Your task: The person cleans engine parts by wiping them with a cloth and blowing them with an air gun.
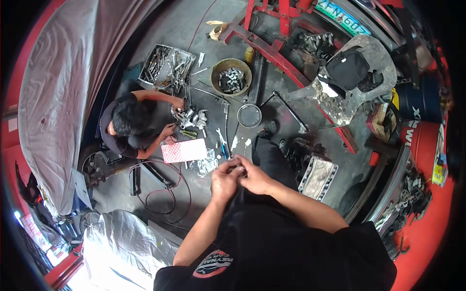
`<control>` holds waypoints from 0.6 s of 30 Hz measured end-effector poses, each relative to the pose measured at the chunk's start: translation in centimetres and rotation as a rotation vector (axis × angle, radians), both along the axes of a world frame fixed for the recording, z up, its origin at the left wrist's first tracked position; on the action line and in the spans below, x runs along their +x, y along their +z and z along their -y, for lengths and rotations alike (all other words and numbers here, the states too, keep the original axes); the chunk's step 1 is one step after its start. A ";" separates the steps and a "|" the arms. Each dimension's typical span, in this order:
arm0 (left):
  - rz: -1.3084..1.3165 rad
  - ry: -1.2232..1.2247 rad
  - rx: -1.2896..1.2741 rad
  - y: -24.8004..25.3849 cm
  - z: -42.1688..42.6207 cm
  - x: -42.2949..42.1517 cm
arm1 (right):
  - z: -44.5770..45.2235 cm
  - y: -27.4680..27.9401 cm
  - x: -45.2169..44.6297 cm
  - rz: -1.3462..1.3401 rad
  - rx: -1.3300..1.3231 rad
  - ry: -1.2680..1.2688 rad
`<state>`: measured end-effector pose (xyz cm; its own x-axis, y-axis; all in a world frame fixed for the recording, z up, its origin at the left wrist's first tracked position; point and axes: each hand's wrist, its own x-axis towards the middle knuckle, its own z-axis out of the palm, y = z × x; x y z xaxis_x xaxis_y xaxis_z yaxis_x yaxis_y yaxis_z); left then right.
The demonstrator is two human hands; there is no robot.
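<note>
Bare hands (225, 181) (253, 177) meet, fingers curled.

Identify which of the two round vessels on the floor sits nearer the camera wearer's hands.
The smaller vessel. It shows a flat, greyish inside, whereas the larger basin, farther from the hands, holds a pile of metal parts.

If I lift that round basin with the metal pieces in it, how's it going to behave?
The basin is probably heavy for its size, since metal pieces are heaped inside. They look loose, so they'd likely slide if it tilts. Its rim looks evenly round, suggesting stiff walls.
</note>
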<state>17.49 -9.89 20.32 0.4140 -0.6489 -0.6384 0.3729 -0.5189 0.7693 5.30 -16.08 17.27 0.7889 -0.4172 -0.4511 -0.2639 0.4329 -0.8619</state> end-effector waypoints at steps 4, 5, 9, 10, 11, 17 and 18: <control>0.364 -0.304 0.029 -3.7 7.5 -1.0 | 8.2 -1.7 -1.6 -0.260 0.212 -0.065; 0.511 -0.499 -0.015 -5.1 8.2 -0.4 | 9.2 -3.2 -2.2 -0.263 0.219 -0.113; 0.537 -0.546 0.281 -12.1 12.2 1.8 | 9.6 -11.1 -4.5 -0.314 0.301 -0.361; 0.576 -0.539 0.316 -15.4 12.4 2.7 | 9.8 -12.9 -4.5 -0.319 0.326 -0.359; 0.563 -0.563 0.371 -18.2 13.1 3.7 | 10.1 -14.3 -4.2 -0.379 0.347 -0.429; 0.757 -0.814 0.578 -37.6 24.1 11.9 | 11.1 -27.9 0.8 -0.435 0.404 -0.766; 0.842 -0.828 0.561 -41.8 25.8 13.4 | 11.3 -30.4 2.1 -0.445 0.422 -0.776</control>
